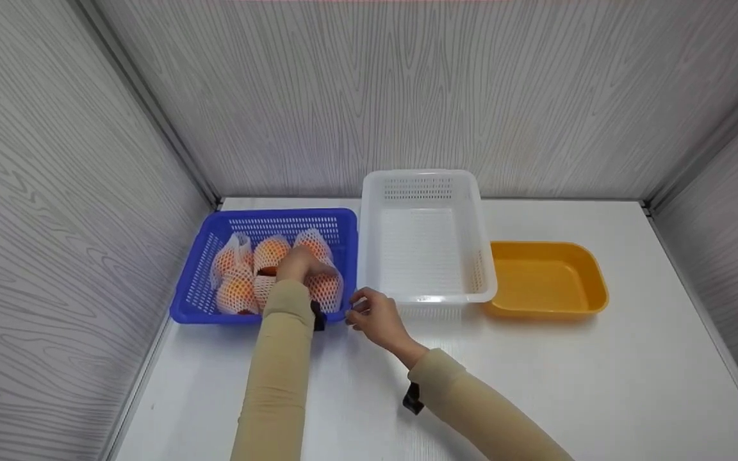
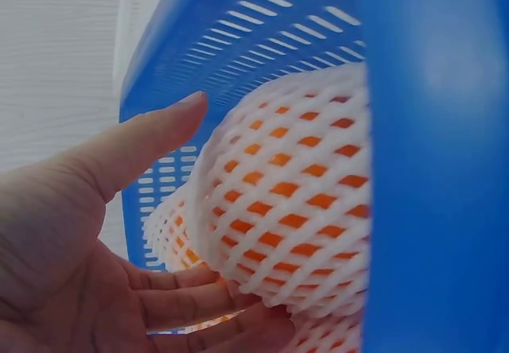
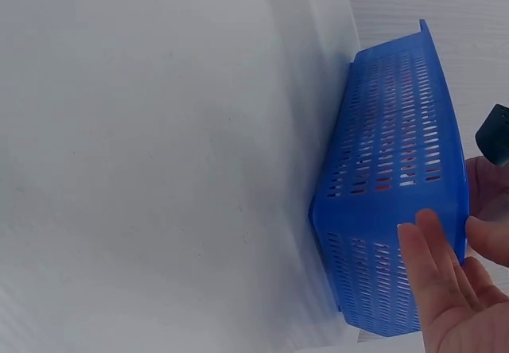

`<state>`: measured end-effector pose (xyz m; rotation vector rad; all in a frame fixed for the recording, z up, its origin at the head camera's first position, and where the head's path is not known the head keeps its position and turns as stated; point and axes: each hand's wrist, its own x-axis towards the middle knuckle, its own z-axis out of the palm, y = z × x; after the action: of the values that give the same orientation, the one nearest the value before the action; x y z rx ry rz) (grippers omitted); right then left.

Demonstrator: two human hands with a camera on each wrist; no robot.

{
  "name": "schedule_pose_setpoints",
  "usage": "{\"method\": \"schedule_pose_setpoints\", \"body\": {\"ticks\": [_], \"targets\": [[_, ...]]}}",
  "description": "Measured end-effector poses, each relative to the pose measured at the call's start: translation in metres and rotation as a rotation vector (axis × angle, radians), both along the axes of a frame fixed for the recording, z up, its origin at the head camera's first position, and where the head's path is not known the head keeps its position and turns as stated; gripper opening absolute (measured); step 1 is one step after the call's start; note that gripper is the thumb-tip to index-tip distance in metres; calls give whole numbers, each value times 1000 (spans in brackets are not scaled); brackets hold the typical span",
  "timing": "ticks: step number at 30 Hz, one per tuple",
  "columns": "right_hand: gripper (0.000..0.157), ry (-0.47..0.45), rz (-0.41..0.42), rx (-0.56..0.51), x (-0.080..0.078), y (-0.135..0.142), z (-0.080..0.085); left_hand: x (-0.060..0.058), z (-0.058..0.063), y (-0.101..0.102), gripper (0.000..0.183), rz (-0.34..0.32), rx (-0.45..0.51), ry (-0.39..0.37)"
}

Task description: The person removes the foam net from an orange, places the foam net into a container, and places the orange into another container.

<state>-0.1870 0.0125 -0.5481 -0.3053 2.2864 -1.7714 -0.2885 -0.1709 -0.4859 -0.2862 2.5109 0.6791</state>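
Inside a blue perforated basket lie several orange-coloured round fruits in white foam nets. My left hand reaches into its right half, above the netted fruit. In the left wrist view the fingers lie against the lower side of one netted fruit, while the thumb is straight and apart from it. My right hand is at the basket's front right corner, its fingers relaxed. The right wrist view has these fingers straight along the outer wall and the thumb close to the rim.
A white perforated basket with nothing in it stands right of the blue one. Beside it is a shallow yellow tray. Grey wood-patterned panels enclose the white table at the back and sides.
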Motion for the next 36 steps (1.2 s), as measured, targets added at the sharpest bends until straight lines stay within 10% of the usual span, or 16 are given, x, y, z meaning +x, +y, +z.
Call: {"method": "schedule_pose_setpoints", "body": {"ticks": [12, 20, 36], "targets": [[15, 35, 2, -4, -1, -4, -2, 2, -12, 15, 77, 16, -191, -14], [15, 18, 1, -15, 0, -4, -1, 0, -2, 8, 69, 6, -114, -143], [17, 7, 1, -14, 0, 0, -3, -6, 7, 10, 70, 4, 29, -139]]}}
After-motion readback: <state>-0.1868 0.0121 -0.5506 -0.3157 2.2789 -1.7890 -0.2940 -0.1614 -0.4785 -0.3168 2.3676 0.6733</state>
